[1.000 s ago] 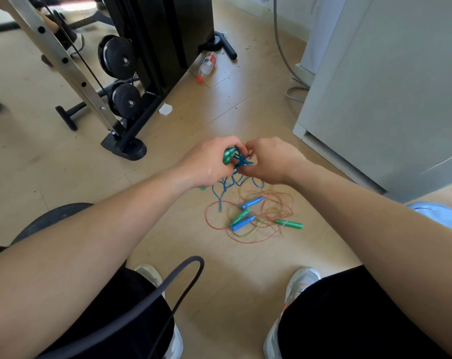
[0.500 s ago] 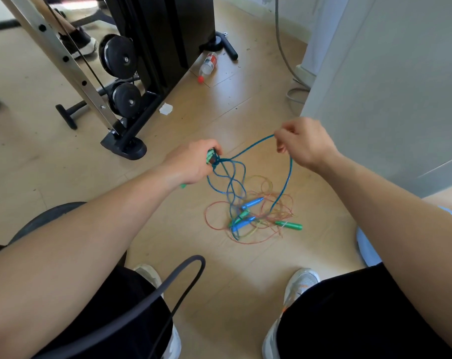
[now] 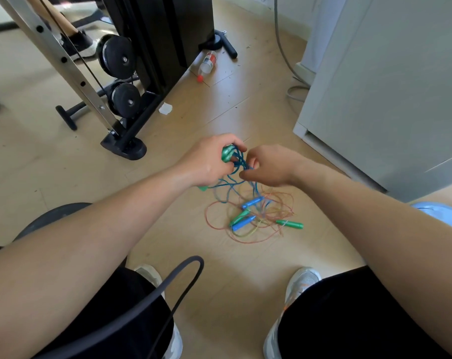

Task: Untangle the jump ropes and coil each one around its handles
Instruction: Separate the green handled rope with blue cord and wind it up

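The left hand (image 3: 209, 164) grips green handles (image 3: 227, 153) above the wooden floor (image 3: 167, 177), with the blue rope (image 3: 241, 161) looped around them. The right hand (image 3: 271, 167), just beside it, pinches that rope. Its slack hangs to a tangle of orange rope (image 3: 212, 221) and loose handles (image 3: 250, 203) on the floor.

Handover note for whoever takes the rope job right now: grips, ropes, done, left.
Left grip: holds green handles (count unclear), with the blue rope wound round them.
Right grip: pinches the blue rope right beside the left.
Floor: a tangled pile of thin red and yellow ropes with two blue and two green handles. The blue rope's slack hangs toward it; I cannot tell if it is caught there.
Done: blue rope partly coiled.
Left: finish that coil, then untangle and coil the ropes in the pile.
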Demonstrator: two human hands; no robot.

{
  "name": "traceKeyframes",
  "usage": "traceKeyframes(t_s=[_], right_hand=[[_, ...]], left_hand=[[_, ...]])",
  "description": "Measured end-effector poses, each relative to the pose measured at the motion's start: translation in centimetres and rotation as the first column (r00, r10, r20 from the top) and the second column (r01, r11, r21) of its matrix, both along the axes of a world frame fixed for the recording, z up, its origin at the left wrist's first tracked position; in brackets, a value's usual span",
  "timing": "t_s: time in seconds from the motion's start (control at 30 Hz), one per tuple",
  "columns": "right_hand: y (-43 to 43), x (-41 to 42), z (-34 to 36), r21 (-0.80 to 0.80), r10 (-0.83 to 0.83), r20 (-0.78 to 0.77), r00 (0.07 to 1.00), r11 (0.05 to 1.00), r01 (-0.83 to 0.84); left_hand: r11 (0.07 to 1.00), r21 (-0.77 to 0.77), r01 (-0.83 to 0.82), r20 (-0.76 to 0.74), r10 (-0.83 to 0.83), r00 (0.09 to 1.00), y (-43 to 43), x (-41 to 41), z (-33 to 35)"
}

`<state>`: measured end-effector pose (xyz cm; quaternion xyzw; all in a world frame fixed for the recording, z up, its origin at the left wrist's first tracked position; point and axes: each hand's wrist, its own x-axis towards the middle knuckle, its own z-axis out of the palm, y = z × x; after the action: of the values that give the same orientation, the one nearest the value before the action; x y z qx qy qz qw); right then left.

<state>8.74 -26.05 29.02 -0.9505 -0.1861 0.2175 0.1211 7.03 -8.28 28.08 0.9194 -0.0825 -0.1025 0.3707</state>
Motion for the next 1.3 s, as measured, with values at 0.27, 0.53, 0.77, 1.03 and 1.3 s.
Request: traceKeyframes(t_s=[0.27,0.53,0.77,1.03,1.3], right_hand=[[-1.1,0.6,0.0,0.012,-0.016,0.102,0.995,1.000,0.015],[-5.3,2.6,1.2,0.217,-0.420,0.053,0.906,0.890,0.400],[-4.2,1.7,-0.5,-0.217,-0.227,0.008,0.974,0.950,0.223],[0.8,-1.1,-0.6,-0.096,-0.015,0.094,0.995,0.995,0.024],[-1.3,0.6,0.8,-0.010,-0.072,0.074,0.995,0.997,0.073]], left_hand=[[0.993,0.117,0.015,0.021,-0.017,1.000,0.7,0.1,-0.2],[0.958,0.259,-0.125,-0.040,0.140,0.989,3.6,0.9,-1.1],[0.992,0.115,-0.058,-0.026,0.061,0.998,1.9,0.9,-0.7],[0.997,-0.049,-0.057,-0.027,0.056,0.998,-0.4,0.1,0.1],[0.993,0.115,-0.020,-0.005,0.021,1.000,1.0,0.4,-1.1]])
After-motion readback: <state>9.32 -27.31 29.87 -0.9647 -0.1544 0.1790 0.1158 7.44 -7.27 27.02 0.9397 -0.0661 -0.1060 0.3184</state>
